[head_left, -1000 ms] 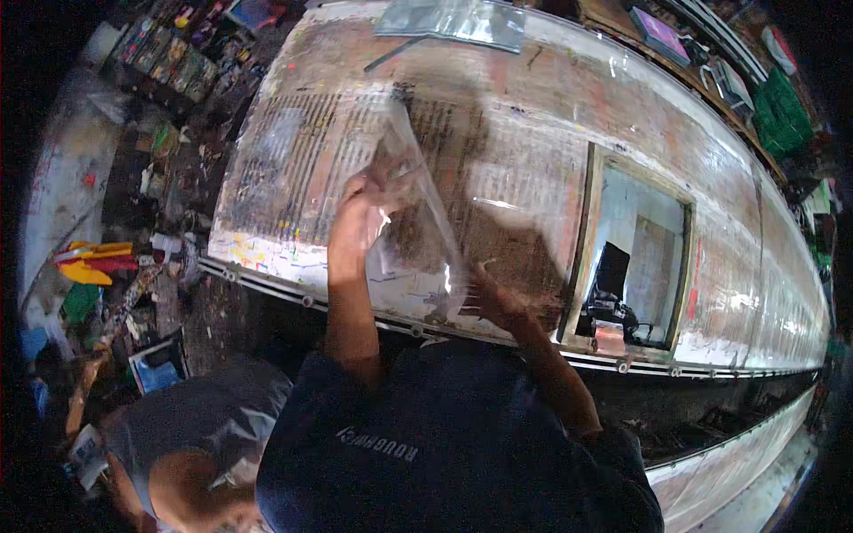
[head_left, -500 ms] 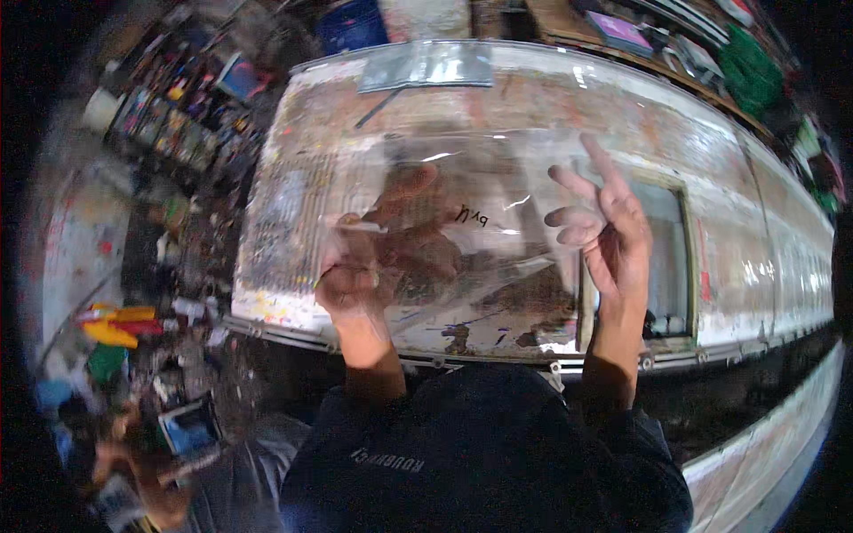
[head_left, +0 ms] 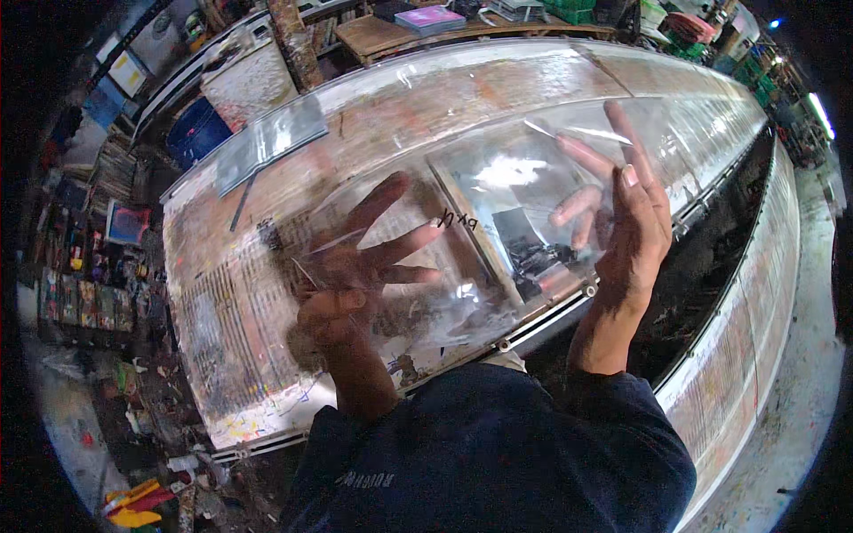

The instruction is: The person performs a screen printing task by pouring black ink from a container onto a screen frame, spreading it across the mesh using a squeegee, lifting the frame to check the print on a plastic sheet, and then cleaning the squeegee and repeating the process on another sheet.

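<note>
Between my two hands a clear plastic sheet (head_left: 391,324) with small dark handwriting is held above a long stained table (head_left: 200,240). My left hand (head_left: 364,253) grips its left side, with spread fingers showing through the plastic from beneath. My right hand (head_left: 626,200) holds the right side, with its fingers stretched under the sheet and its thumb near the edge. A wooden frame (head_left: 471,226) lies on the table below and shows through the sheet. Glare hides part of what is inside that frame.
A grey glossy panel (head_left: 275,142) lies at the table's far left. Behind stand a blue barrel (head_left: 202,130) and a wooden bench (head_left: 369,40) bearing a pink-purple item (head_left: 430,19). A second long table (head_left: 746,355) runs along the right. Cluttered containers (head_left: 84,302) fill the left.
My view has turned to the right. The sheet now overlaps the wooden frame, which earlier showed beside and behind my right hand. Both hands still hold the sheet.
</note>
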A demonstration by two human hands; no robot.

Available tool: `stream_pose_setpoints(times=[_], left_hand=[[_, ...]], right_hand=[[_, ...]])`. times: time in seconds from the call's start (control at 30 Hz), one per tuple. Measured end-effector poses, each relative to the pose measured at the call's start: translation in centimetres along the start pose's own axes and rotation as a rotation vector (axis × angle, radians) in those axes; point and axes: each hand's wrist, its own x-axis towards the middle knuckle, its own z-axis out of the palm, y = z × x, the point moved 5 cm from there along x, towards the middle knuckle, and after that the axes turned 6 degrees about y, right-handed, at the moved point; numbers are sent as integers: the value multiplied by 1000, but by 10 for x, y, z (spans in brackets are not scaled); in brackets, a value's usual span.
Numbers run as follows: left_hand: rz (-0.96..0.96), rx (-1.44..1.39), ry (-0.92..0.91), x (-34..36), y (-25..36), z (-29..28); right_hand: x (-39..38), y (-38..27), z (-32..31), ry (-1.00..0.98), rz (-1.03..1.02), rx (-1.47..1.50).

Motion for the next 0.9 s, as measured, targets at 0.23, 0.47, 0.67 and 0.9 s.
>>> stream_pose_setpoints(times=[0.23,0.47,0.67,0.9], left_hand=[[53,-330,-116,4,-11,3],[47,-213,-27,0,-8,-7],[103,-56,174,-7,-5,-20],[40,-190,166,-7,-9,-11]], right_hand=[[-9,-19,-4,16,-85,-25],[-15,-26,0,27,-142,-58],[-17,-30,5,0,-174,-66],[-18,-28,7,7,-173,-72]])
